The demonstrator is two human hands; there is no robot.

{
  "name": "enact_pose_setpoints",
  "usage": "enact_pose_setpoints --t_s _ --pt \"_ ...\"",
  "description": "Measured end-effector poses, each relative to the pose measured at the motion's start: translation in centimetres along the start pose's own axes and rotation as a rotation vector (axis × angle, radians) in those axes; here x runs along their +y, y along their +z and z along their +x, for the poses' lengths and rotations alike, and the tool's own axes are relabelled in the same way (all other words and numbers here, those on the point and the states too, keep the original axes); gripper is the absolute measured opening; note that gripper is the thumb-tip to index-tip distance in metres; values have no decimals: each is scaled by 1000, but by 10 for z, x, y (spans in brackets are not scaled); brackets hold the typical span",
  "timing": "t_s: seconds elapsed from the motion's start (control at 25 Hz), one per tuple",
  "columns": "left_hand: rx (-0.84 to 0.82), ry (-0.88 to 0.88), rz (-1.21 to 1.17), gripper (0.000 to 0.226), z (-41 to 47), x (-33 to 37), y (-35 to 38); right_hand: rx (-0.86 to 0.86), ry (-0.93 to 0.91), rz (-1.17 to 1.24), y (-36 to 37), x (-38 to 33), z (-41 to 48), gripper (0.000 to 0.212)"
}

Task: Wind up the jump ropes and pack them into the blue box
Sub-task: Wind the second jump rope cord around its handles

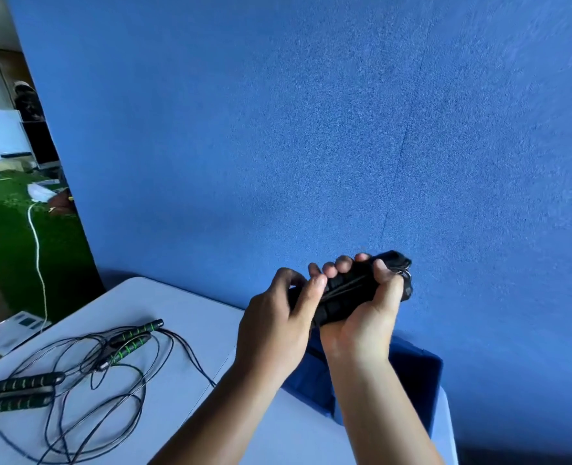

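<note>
Gripping the wound jump rope in the head view, the right hand is closing its fingers and thumb round the black handles and the cord lying across them; the left hand is curling round the bundle's lower end, thumb pressing on top. Both hands are holding it in the air above the blue box, which is sitting on the counter just beneath the wrists; the bundle is not yet inside.

The likeliest trouble is the cord springing loose: whether its end is tucked is not showing, so either hand easing its grip before the bundle is resting in the box could be letting the coils unwind. The box is looking soft-sided; a careless drop might be catching its rim rather than going in.

Two loose jump ropes are lying well apart to the left, their cords overlapping; one strand is running close to the left forearm, so a sweep of that arm could be snagging it and dragging the tangle.
</note>
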State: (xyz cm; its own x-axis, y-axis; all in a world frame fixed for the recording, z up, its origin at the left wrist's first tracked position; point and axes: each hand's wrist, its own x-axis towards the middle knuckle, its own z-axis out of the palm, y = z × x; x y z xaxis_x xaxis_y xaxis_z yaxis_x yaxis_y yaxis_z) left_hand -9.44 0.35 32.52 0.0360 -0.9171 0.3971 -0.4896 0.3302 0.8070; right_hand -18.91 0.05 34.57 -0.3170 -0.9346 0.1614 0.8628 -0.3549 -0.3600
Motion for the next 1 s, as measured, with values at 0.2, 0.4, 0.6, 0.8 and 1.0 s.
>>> enact_pose_setpoints --t_s 0.2,0.4,0.6,0.8,1.0 --pt "-186 54 -160 40 2 -18 -5 50 28 -6 -5 2 -1 21" --pt "-230 24 -308 26 3 -27 -7 132 -9 -68 -6 6 0 28" --pt "-250 86 -239 12 2 -28 -13 250 -125 -195 -6 8 4 5" --pt "-260 -95 -213 28 7 -19 -17 232 -146 -200 -5 13 2 29" --pt "12 -129 -37 47 6 -13 0 214 -83 -165 -3 22 -1 23"
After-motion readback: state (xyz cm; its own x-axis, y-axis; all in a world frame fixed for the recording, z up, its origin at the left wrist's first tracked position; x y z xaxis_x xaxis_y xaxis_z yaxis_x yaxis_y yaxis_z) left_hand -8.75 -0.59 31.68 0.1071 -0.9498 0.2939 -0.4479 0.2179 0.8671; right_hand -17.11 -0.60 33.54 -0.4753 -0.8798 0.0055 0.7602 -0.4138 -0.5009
